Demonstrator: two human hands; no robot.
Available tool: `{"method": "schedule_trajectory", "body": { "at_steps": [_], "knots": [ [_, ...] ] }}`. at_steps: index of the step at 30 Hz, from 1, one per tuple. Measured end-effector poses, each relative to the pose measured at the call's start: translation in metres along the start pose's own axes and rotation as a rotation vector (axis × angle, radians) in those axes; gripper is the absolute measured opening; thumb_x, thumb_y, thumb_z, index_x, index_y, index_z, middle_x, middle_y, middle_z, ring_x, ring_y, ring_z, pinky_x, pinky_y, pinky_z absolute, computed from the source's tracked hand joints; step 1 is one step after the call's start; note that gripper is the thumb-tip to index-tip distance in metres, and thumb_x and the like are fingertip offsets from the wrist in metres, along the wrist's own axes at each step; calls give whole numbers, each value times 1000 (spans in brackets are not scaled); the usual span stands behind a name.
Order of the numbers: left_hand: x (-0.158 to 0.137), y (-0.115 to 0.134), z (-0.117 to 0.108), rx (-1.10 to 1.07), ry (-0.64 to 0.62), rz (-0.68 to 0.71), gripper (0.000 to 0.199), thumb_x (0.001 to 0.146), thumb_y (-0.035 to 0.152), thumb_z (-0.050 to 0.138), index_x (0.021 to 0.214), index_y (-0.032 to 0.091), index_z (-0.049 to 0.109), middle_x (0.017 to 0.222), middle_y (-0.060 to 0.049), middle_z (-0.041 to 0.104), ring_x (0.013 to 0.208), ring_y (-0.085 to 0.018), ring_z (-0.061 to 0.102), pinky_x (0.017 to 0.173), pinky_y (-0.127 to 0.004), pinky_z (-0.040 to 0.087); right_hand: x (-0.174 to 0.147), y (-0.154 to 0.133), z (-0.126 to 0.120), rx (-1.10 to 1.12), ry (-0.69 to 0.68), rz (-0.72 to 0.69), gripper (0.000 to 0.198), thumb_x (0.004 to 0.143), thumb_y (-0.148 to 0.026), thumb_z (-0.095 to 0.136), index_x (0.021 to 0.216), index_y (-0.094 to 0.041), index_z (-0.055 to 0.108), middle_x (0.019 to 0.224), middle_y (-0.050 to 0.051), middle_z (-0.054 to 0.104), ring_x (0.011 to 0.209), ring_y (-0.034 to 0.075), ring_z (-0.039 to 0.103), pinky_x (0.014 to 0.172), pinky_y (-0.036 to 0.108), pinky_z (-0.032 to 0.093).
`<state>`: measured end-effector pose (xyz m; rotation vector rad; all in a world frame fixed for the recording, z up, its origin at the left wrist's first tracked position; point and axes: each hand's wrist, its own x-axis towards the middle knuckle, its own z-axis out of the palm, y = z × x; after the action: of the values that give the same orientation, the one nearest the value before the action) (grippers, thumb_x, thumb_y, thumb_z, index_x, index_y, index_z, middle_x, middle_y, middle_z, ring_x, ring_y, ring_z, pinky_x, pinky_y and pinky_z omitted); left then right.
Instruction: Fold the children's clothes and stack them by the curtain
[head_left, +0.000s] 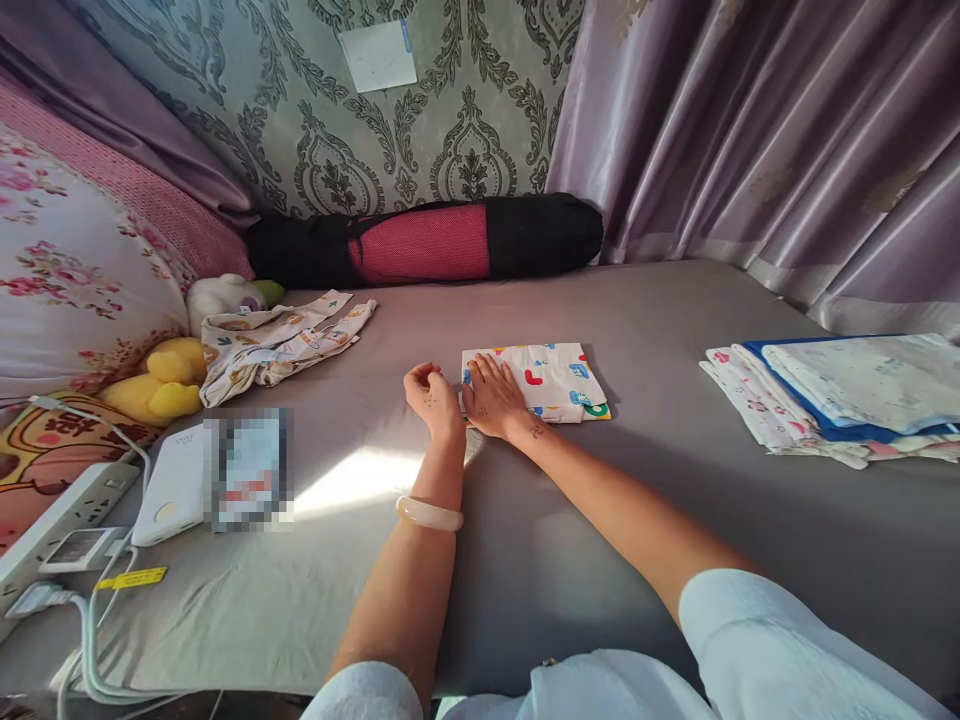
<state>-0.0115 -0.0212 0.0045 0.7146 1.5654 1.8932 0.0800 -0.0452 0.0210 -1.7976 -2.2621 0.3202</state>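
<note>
My right hand (493, 397) lies flat on the left part of a folded white cloth piece (555, 375) with a red, blue and yellow print, its fingers stretched out. Just left of that folded cloth is my left hand (435, 398), its fingers curled in, with nothing visible in them; a pale bangle (430, 514) circles that wrist. Small printed pants (281, 345) lie loosely spread farther left. To the right, a stack of folded clothes (862, 385) holds white, blue and flower-printed layers.
A black and red rolled bag (420, 243) lies along the back by the wall. On the left are yellow and white plush toys (169, 385), a power bank (176, 485), a blurred-out item (251, 470) and a power strip (75, 515) with cables. Purple curtains (750, 140) hang at right.
</note>
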Motion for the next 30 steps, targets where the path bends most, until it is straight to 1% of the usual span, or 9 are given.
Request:
{"method": "schedule_trajectory", "body": {
  "at_steps": [6, 9, 12, 15, 18, 20, 23, 27, 30],
  "knots": [
    [-1, -1, -1, 30, -38, 17, 20, 73, 13, 47, 89, 18, 57, 86, -3, 64, 85, -15, 64, 81, -31, 51, 0, 1, 0, 25, 6, -4, 60, 101, -33, 25, 151, -2, 34, 161, 15, 26, 150, 25, 16, 122, 43, 9],
    [-2, -3, -1, 69, -93, 38, 18, 76, 14, 47, 90, 18, 57, 88, -3, 65, 85, -15, 65, 82, -31, 51, 1, 7, -2, 58, 15, -20, 59, 102, -34, 21, 152, -4, 34, 162, 13, 26, 150, 23, 18, 121, 40, 14],
    [-8, -3, 2, 178, -259, 124, 15, 82, 16, 47, 92, 19, 58, 88, -4, 67, 85, -17, 66, 83, -32, 51, 0, 22, -9, 47, 67, -4, 59, 102, -34, 19, 152, -6, 33, 162, 13, 26, 150, 23, 18, 121, 40, 15],
    [-19, -3, 6, 411, -495, 313, 17, 87, 16, 47, 98, 20, 60, 97, -8, 70, 92, -21, 67, 88, -37, 51, -1, 42, -17, -39, 105, 48, 58, 101, -31, 22, 151, -4, 35, 161, 15, 25, 150, 25, 17, 121, 44, 10],
    [-30, -7, 7, 692, -701, 512, 23, 87, 13, 48, 107, 18, 59, 114, -15, 68, 110, -27, 63, 97, -43, 48, -2, 59, -19, -106, 78, 76, 58, 101, -30, 24, 151, -4, 34, 161, 16, 26, 150, 28, 19, 121, 47, 11],
    [-34, -10, 6, 827, -775, 617, 27, 88, 11, 48, 113, 17, 57, 127, -17, 62, 125, -28, 56, 105, -46, 43, -2, 65, -16, -123, 61, 80, 58, 100, -30, 24, 152, -4, 33, 160, 16, 28, 149, 28, 20, 121, 47, 12],
    [-36, -13, 3, 939, -810, 684, 30, 91, 12, 44, 119, 17, 55, 139, -17, 56, 135, -28, 47, 110, -47, 39, -2, 68, -11, -125, 63, 79, 58, 100, -30, 24, 152, -5, 33, 160, 16, 29, 149, 28, 21, 121, 46, 14],
    [-34, -14, 2, 991, -830, 686, 32, 93, 15, 40, 122, 16, 53, 140, -18, 54, 134, -28, 47, 110, -48, 39, -3, 66, -10, -105, 92, 76, 58, 100, -31, 24, 151, -5, 35, 160, 15, 31, 148, 28, 23, 121, 46, 14],
    [-34, -14, 2, 977, -839, 688, 33, 94, 18, 39, 124, 16, 54, 141, -18, 54, 135, -29, 47, 111, -48, 38, -4, 67, -15, -81, 67, 70, 58, 101, -32, 23, 151, -6, 35, 160, 14, 30, 149, 27, 23, 121, 45, 15]
  ]
}}
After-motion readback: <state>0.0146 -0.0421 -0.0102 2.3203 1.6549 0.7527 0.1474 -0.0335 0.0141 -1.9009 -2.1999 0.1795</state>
